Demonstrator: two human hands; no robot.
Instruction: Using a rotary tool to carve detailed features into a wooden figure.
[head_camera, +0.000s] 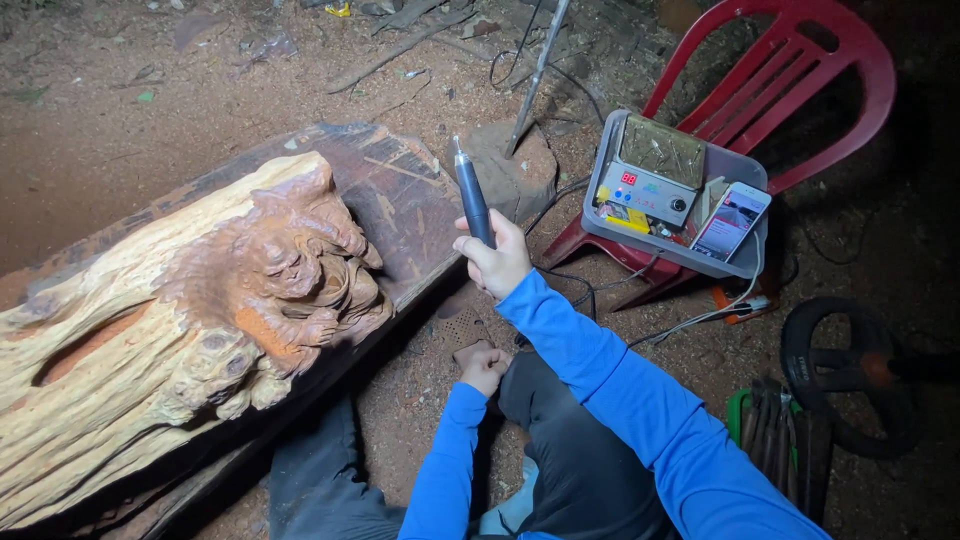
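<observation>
Wood fills the left half of the view: one big pale log (150, 330) with a reddish-brown carved figure (300, 270) at its right end, lying on one dark plank (400, 200) that runs from lower left to upper right. The plank's right edge drops to bare dirt ground (120, 100), and a strip of open dirt lies between that edge and the person's knee.

Two hands show, both in blue sleeves. The left hand (484, 368) is curled into a loose fist low down, near the knee and just beside the plank's edge; whether it holds anything cannot be told. The right hand (496, 256) is closed around one dark rotary carving handpiece (471, 195), held nearly upright with its long axis tilted slightly left and its thin tip pointing up and away, above the plank's right edge and apart from the carving.

Behind the tip sits one lump of stone (520, 170) with a metal rod rising from it. Further right, one red plastic chair (790, 90) carries one grey tray (612, 225) holding one control box (650, 185) with a red display and one phone (730, 222) with a lit screen. Cables (570, 290) trail from the chair across the dirt. At the far right lies one black ring-shaped object (850, 375), with one bundle of hand tools (780, 430) just left of it.
</observation>
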